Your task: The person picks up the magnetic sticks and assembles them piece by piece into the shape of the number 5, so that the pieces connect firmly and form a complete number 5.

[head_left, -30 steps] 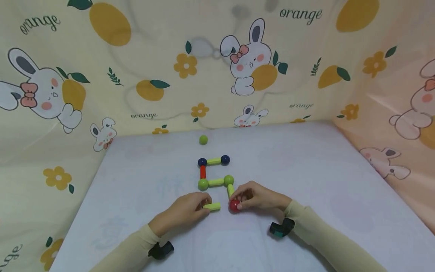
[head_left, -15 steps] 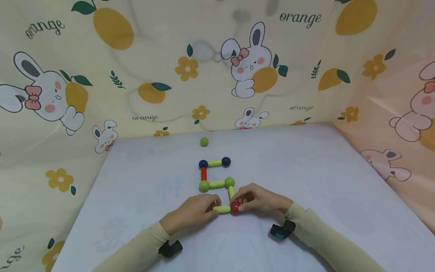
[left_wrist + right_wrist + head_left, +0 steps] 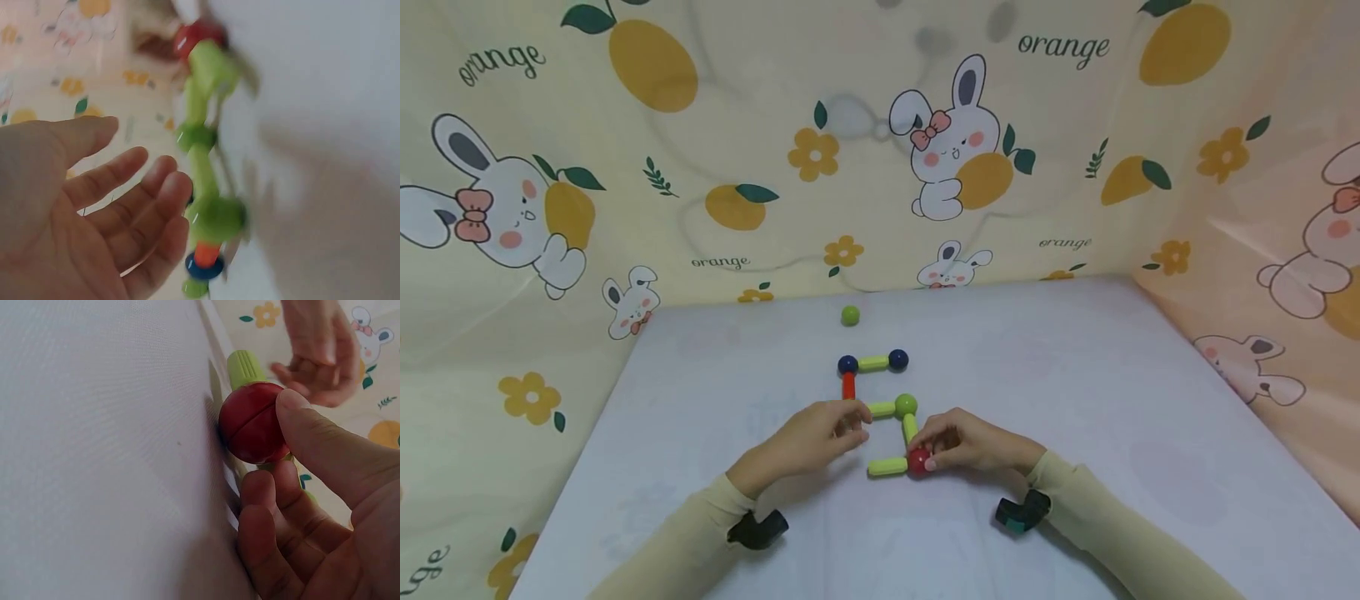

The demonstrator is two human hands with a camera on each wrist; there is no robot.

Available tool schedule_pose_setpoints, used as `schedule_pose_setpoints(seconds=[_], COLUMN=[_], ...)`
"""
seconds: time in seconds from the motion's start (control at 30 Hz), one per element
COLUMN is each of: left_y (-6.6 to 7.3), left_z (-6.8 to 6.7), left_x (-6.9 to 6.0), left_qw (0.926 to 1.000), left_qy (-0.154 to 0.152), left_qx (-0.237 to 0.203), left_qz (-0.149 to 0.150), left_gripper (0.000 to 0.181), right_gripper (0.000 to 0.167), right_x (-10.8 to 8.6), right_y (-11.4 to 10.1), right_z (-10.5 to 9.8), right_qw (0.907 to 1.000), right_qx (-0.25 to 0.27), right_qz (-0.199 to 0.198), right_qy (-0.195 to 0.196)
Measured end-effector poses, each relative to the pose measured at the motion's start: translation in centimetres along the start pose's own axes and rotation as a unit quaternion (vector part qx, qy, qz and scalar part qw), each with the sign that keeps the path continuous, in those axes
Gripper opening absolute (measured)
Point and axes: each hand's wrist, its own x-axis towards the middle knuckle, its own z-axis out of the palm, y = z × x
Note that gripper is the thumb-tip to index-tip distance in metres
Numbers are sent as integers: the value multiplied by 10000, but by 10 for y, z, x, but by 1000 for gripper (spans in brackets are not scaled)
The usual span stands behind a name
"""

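My right hand [image 3: 973, 442] pinches a red ball [image 3: 917, 462] between thumb and fingers. A light green rod [image 3: 887, 467] sticks out leftward from that ball, its other end free. Another light green rod [image 3: 910, 427] joins the red ball to a green ball [image 3: 906, 406]. From there a rod [image 3: 882, 410] runs left to a second green ball [image 3: 219, 219], hidden in the head view behind my left hand [image 3: 808, 437]. That hand holds nothing, fingers loosely bent. A red rod [image 3: 848, 386] leads up to a dark blue ball [image 3: 847, 364].
A light green rod [image 3: 873, 364] links that blue ball to another dark blue ball [image 3: 898, 360]. A loose green ball [image 3: 850, 315] lies near the back of the white table [image 3: 1060, 358]. Behind stands a cloth [image 3: 737, 108] printed with rabbits and oranges.
My left hand brought the light green rod rightward to the red ball, then let go and moved up and left. The right hand has kept its hold on the red ball.
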Motion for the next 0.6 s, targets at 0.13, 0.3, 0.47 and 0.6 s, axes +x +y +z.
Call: schedule_pose_setpoints(seconds=[0.13,0.3,0.47,0.6], left_y=[-11,-23,-44,-60], left_z=[-22,-42,-53,-59], left_x=[8,24,51,79], left_qw=[9977,9910,9879,9835], left_qy=[325,567,735,849], left_qx=[-592,-1185,-1300,-1391], left_qz=[-58,-264,-424,-781], left_gripper=[20,24,32,39], right_gripper=[31,31,31,31], right_x=[0,1,1,1], right_y=[1,2,4,4], right_z=[0,0,-1,-1], right_qw=[10000,10000,10000,10000], right_qx=[-14,-3,-11,-37], right_qz=[20,18,18,34], right_qy=[-25,-35,-37,-23])
